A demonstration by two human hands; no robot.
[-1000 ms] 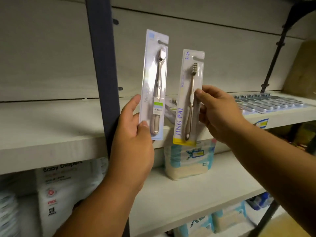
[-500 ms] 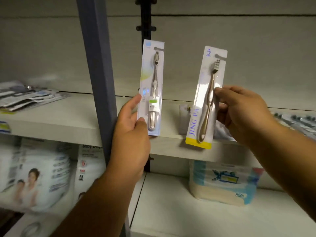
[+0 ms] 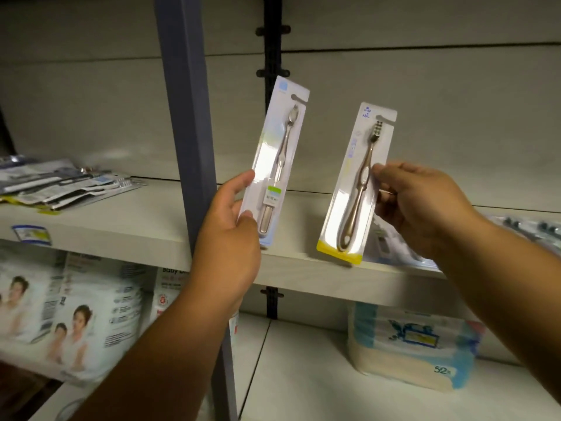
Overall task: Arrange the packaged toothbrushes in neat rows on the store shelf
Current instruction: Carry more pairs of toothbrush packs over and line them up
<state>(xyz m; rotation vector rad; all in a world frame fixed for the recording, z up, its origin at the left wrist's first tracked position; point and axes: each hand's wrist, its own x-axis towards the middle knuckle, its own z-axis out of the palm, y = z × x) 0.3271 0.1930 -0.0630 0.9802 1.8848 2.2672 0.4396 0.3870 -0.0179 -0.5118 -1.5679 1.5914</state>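
Left hand (image 3: 226, 238) pinches a blue-trimmed carded toothbrush pack (image 3: 275, 161), right hand (image 3: 422, 208) a yellow-trimmed pack (image 3: 353, 189); such light edge grips could let one drop.

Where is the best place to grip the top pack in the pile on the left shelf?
Probably at its right end, pinching the edges from the front-right: the pile lies flat and fanned on the shelf, and those ends jut out free.
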